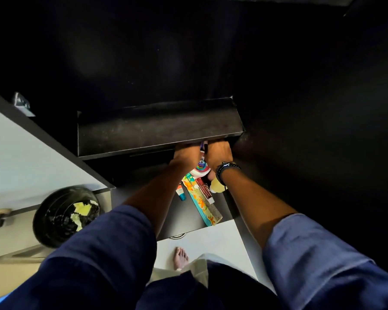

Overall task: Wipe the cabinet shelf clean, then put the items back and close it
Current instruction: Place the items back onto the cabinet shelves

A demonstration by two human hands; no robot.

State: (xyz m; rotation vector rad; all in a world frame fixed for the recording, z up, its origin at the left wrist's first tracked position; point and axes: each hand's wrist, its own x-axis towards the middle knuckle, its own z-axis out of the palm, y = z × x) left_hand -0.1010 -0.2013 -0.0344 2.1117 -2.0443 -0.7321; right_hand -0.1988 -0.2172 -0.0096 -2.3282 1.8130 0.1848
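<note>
Both hands — left hand [186, 153], right hand [218, 153] — under shelf [157, 128], around toothpaste tube [202, 167].

- Fingers of the left hand [187, 154] and right hand [218, 153] vanish under the dark shelf [157, 128].
- Whatever they grasp stays hidden.

A dark lower shelf [184, 218] carries a comb [207, 201], small tube [180, 192] (blue-capped) and long patterned box [199, 203].
</note>
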